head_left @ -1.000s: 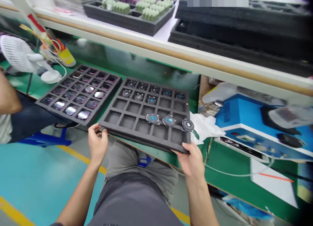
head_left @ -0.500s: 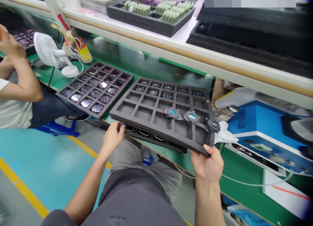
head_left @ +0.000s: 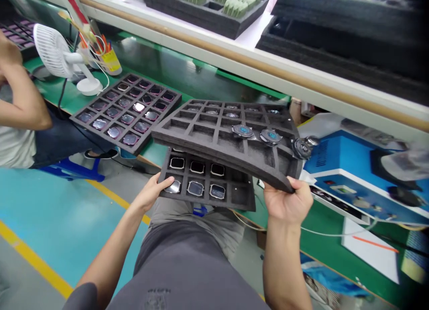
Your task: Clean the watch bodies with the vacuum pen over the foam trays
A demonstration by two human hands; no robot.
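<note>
My right hand grips the near right corner of an upper black foam tray, thumb on top and fingers beneath. Round watch cases lie on this tilted tray, some in its pockets and three nearer the right side. Below it sits a lower foam tray with several square watch cases in its pockets. My left hand is closed on the lower tray's left edge, thumb over the top near a square watch case; its other fingers are mostly hidden under the edge.
Left of the trays, another foam tray full of square watch cases lies on the green bench. A white fan and a pen holder stand behind it. A blue machine is at right, a shelf above. A co-worker's arm is at left.
The upper tray's near side has risen and tilted in my right hand, uncovering more of the lower tray and its square watch cases. My left hand stays at the lower tray's left edge.
</note>
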